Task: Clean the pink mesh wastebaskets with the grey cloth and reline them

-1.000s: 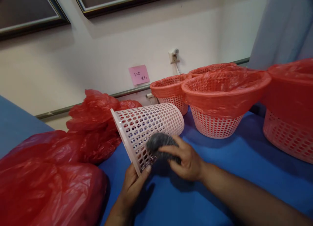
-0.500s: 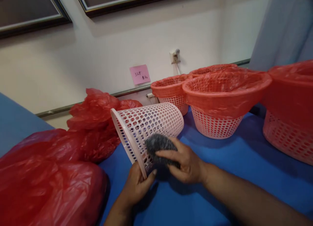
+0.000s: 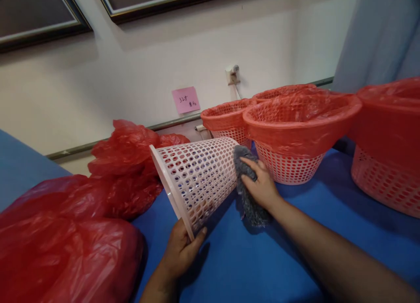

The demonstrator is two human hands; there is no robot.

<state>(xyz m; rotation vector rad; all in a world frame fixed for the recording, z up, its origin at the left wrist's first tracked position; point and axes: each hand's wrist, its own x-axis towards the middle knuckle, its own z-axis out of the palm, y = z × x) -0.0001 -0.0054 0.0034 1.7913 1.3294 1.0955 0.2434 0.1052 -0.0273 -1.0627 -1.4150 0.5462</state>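
Observation:
A pale pink perforated plastic wastebasket [image 3: 200,176] lies tipped on its side, its wide mouth facing left toward me. My left hand [image 3: 182,248] grips the lower part of its rim, with the thumb outside and the fingers partly hidden by the rim. In my right hand [image 3: 262,185] is a grey fuzzy cloth [image 3: 247,207], held against the base end of the wastebasket. The cloth hangs down below my fingers over the blue table surface [image 3: 226,268].
Red plastic bags [image 3: 75,233] are heaped on the left. On the right stand several wastebaskets lined with red bags, including a near one [image 3: 292,163] and a larger-looking one [image 3: 383,176]. A pink note [image 3: 186,100] and a socket [image 3: 232,75] are on the wall behind.
My right hand has slid the cloth from near the wastebasket's rim, right and up to its base end. My left hand keeps its hold on the rim.

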